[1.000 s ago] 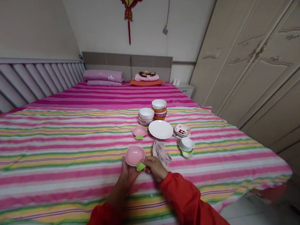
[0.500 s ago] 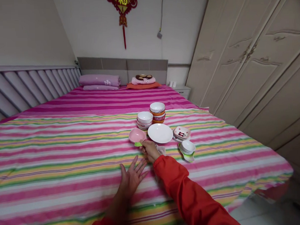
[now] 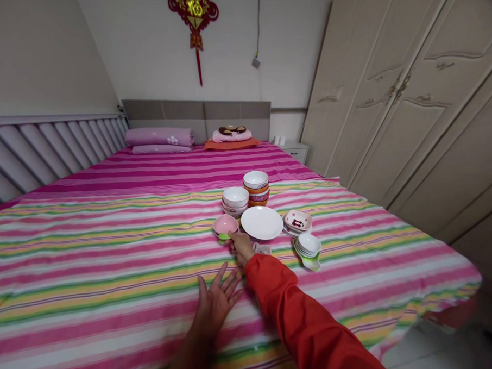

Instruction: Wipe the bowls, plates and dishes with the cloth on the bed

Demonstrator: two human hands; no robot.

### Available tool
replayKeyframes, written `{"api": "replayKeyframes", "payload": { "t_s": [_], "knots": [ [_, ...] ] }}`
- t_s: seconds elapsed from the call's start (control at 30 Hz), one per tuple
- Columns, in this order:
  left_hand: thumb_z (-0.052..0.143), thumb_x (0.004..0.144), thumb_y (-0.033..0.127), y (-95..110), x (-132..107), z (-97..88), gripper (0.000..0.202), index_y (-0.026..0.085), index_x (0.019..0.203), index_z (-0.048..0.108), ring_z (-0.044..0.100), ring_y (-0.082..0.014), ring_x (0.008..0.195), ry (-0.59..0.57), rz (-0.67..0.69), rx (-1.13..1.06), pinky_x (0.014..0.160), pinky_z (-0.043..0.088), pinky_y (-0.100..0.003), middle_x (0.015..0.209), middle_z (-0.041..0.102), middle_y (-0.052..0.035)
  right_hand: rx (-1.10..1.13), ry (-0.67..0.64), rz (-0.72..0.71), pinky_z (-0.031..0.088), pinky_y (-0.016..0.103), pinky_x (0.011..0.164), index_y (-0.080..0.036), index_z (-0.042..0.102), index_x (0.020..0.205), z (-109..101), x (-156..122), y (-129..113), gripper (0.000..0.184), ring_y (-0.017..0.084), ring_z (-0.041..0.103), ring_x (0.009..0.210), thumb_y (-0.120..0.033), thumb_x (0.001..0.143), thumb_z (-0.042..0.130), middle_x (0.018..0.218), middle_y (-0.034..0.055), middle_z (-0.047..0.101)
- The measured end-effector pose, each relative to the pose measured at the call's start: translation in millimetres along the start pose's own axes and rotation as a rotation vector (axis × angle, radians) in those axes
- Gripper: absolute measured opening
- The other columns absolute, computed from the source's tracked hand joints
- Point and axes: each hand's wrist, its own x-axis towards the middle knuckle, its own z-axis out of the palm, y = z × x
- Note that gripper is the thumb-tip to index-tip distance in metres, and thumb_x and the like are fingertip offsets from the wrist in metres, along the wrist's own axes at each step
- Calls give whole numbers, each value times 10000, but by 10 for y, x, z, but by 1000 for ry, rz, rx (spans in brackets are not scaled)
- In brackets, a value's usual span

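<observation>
Pink dish (image 3: 225, 224) rests on the soft bed (image 3: 110, 250), just left of the white plate (image 3: 262, 223); right hand (image 3: 240, 244) fingers pinch its leaf tab, left hand (image 3: 216, 300) splayed flat. Yielding bedding could tip it on release.

Stripes on bed cover (image 3: 90, 256): pink/magenta w/ green, yellow, white bands. The pink dish (image 3: 225, 224) has a green leaf tab. Plain white plate (image 3: 262, 222). On bowl stack (image 3: 256, 187): white top, orange + pinkish-red below. The small dish (image 3: 298, 221) is white-pink w/ red/black print. Red sleeve (image 3: 292, 313). Cream wardrobe (image 3: 409, 90). Red + gold wall ornament (image 3: 193, 7).
</observation>
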Motion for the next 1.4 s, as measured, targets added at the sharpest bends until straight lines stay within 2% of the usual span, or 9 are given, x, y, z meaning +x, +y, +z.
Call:
{"api": "replayKeyframes", "payload": {
  "t_s": [0.23,0.7,0.93,1.07,1.17,1.23,1.3,1.4],
  "knots": [
    [266,846,672,1,3,-6,749,290,1482,163,548,-249,1161,-7,-26,-45,890,448,-391,1375,494,-154,-48,62,47,174,180,292,-193,432,541,17,28,5,308,44,263,269,-182,819,562,365,-60,483],
    [270,851,665,11,-2,27,745,280,1482,175,570,-252,1113,14,-37,-64,865,456,-397,1351,513,-157,-141,53,7,257,166,362,-175,452,454,-22,-15,25,374,59,372,347,-197,809,568,341,-48,434],
    [323,860,640,22,-39,85,738,267,1481,181,555,-237,1145,9,-24,-15,902,440,-381,1364,501,-155,-163,-26,93,165,167,305,-178,468,525,-113,-190,-85,339,48,280,287,-297,836,529,355,-44,456],
    [362,901,548,29,-54,122,649,288,1472,199,560,-208,1145,26,-17,38,919,431,-366,1351,522,-132,-155,-70,47,172,165,310,-177,468,537,-200,-466,-230,324,40,273,293,-316,823,528,390,-61,454],
    [400,918,472,18,-52,106,611,292,1469,206,571,-184,1132,15,-11,59,951,410,-353,1307,566,-113,-148,-121,-18,214,172,332,-173,498,573,-316,-821,-266,265,46,326,320,-326,762,602,442,-59,497],
    [423,925,417,0,-62,72,595,291,1468,214,582,-171,1117,-6,-1,60,979,391,-349,1261,602,-100,-149,-186,-49,244,180,351,-168,551,636,-456,-1117,-189,236,55,362,345,-364,717,654,487,-48,539],
    [431,929,366,-27,-101,36,569,287,1460,242,591,-163,1102,-1,8,59,1002,376,-351,1229,624,-89,-165,-283,-114,263,184,376,-170,587,715,-658,-1428,-31,288,60,377,373,-448,709,664,529,-39,562],
    [458,917,320,-77,-249,2,538,273,1434,314,588,-161,1111,64,18,101,1015,371,-348,1242,615,-85,-190,-296,-115,326,193,446,-181,600,756,-1047,-1851,248,365,89,453,450,-525,683,696,522,-36,543]
  ]
}}
